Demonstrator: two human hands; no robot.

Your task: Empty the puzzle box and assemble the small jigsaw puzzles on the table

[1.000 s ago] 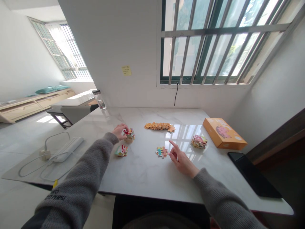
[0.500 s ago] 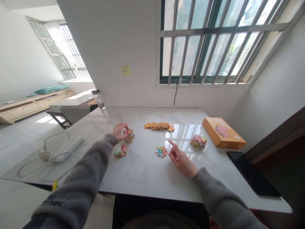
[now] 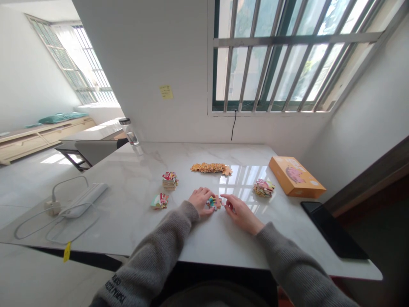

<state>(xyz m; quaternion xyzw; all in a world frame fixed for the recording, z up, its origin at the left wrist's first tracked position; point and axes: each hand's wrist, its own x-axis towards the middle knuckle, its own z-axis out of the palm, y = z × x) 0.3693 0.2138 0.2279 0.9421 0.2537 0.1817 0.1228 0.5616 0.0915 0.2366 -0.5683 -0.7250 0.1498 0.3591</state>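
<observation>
Across the white marbled counter (image 3: 230,249), roughly midway between front and back edges, the left hand (image 3: 200,201), fingers curved, and the right hand (image 3: 243,215), fingers loosely spread, flank jigsaw pieces (image 3: 218,201), seemingly steadying them, though the left fingers hide part and any pinch cannot be told.
</observation>
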